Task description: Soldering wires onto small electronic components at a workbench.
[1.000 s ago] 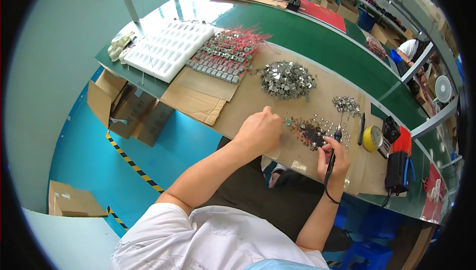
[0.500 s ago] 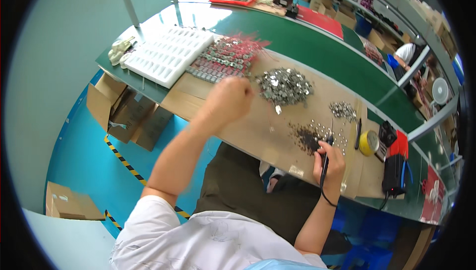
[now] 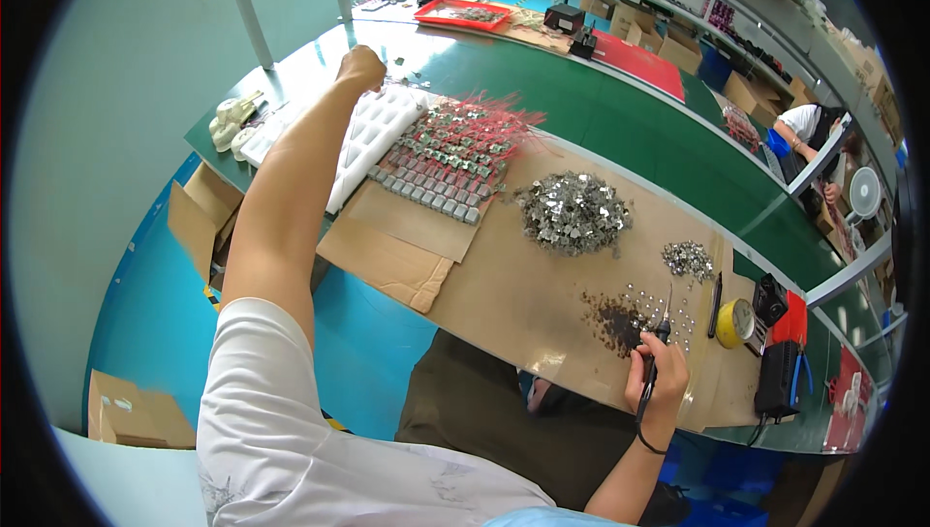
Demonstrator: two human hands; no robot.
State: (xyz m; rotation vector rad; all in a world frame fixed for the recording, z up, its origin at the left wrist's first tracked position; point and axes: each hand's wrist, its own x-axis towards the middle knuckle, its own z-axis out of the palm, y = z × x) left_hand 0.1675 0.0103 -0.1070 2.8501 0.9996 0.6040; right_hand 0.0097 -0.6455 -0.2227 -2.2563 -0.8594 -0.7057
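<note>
My left hand (image 3: 362, 68) is stretched far forward over the back edge of a white moulded tray (image 3: 392, 118). Its fingers are curled closed, and whatever they hold is hidden. Just right of it, a few small metal pieces (image 3: 407, 76) lie on the green table. With my right hand (image 3: 666, 378) I grip a black soldering iron (image 3: 663, 330), its thin tip pointing away from me. Under and beside that tip are small silver dots (image 3: 681, 319) and a dark brown patch of crumbs (image 3: 616, 322).
Grey parts with red wires (image 3: 450, 159) stand in rows beside the tray. A heap of metal pieces (image 3: 574, 213) and a smaller pile (image 3: 688, 260) lie on brown cardboard. Yellow tape (image 3: 733, 324) and a black power box (image 3: 780, 380) stand at right. Another person (image 3: 804, 130) works far right.
My left hand has swung forward and left, from near the wired rows to beyond the tray's back edge. My right hand keeps hold of the soldering iron. The view has shifted slightly.
</note>
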